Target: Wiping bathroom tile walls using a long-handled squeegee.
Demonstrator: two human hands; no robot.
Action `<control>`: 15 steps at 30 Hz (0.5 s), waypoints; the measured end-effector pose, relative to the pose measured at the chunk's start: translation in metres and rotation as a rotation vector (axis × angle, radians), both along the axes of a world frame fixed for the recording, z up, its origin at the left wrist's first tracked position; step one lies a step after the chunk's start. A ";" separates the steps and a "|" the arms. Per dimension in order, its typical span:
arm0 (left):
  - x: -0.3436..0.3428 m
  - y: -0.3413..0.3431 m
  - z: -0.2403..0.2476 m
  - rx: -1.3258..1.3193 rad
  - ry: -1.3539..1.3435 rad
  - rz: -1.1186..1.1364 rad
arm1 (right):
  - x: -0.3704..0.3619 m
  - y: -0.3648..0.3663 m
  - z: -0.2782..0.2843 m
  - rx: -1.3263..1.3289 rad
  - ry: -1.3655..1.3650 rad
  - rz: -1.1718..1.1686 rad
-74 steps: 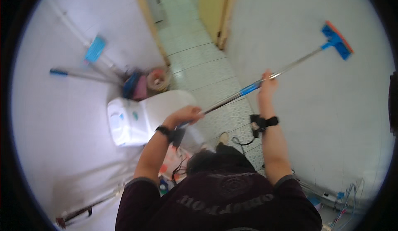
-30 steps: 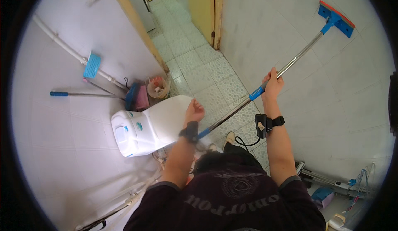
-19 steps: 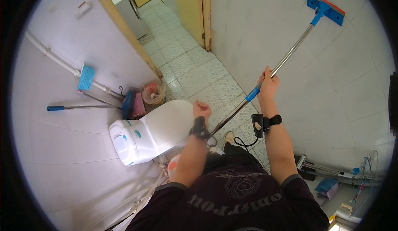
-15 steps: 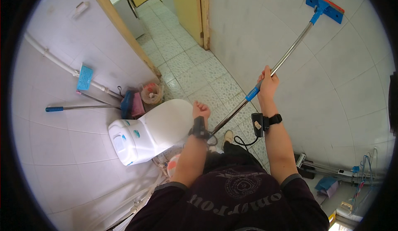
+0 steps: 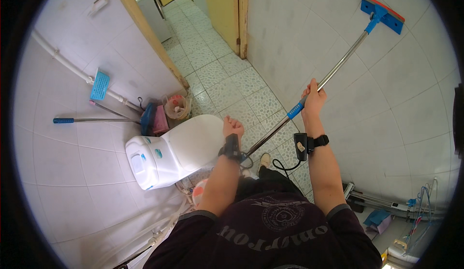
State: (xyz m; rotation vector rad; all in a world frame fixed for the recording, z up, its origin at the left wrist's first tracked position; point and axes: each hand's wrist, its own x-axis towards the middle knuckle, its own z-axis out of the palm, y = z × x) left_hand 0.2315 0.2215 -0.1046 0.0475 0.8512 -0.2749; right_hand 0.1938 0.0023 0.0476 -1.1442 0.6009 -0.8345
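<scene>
My right hand [image 5: 314, 99] is closed around the metal pole of a long-handled squeegee [image 5: 342, 62], just above its blue grip. Its blue head [image 5: 382, 14] with a red-orange edge is up at the tiled wall on the right; whether it touches the tiles I cannot tell. The pole slants down to the left, and its lower end is by my left wrist. My left hand [image 5: 233, 128] is curled into a loose fist with nothing visible in it, over the floor beside the white toilet [image 5: 193, 143], whose lid is down. Each wrist carries a strapped black device.
A blue-handled tool [image 5: 96, 120] leans left of the toilet, near a pink dustpan-like piece [image 5: 160, 120] and a bin with a plastic liner [image 5: 177, 107]. A blue basket [image 5: 100, 86] hangs on a white wall pipe. Ahead is a doorway with a yellow door [image 5: 222, 13]. Hangers [image 5: 423, 206] are lower right.
The view has shifted slightly, and the squeegee head appears a little lower and farther right. Both hands keep nearly the same position and hold.
</scene>
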 end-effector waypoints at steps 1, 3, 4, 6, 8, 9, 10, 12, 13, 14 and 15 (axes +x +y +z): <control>0.000 0.000 0.000 0.006 -0.013 0.001 | 0.000 0.000 0.000 0.000 -0.001 0.000; 0.002 0.003 -0.004 -0.009 0.002 0.021 | 0.001 0.002 0.000 0.005 -0.001 0.006; 0.003 0.005 -0.006 -0.024 0.018 0.038 | 0.002 0.004 0.001 0.010 0.000 0.009; -0.001 -0.001 0.005 -0.025 0.041 0.055 | -0.003 -0.002 -0.002 0.009 0.027 -0.004; -0.001 -0.001 0.009 -0.023 0.056 0.088 | -0.003 -0.002 -0.002 0.011 0.047 -0.002; 0.002 0.002 0.006 -0.001 0.032 0.120 | -0.002 0.000 -0.001 0.001 0.038 0.008; 0.004 0.004 0.003 0.021 0.008 0.152 | -0.001 0.002 0.001 -0.008 0.030 0.018; 0.005 0.000 0.003 0.031 0.019 0.143 | 0.001 0.000 -0.001 -0.015 0.028 0.000; 0.005 -0.003 0.003 0.041 0.029 0.137 | 0.002 -0.002 -0.002 -0.021 0.023 -0.014; 0.006 -0.002 -0.001 0.042 0.028 0.138 | 0.002 -0.002 -0.002 -0.020 0.023 -0.013; 0.007 -0.001 -0.005 0.025 0.024 0.139 | 0.002 -0.003 -0.002 -0.008 0.027 0.002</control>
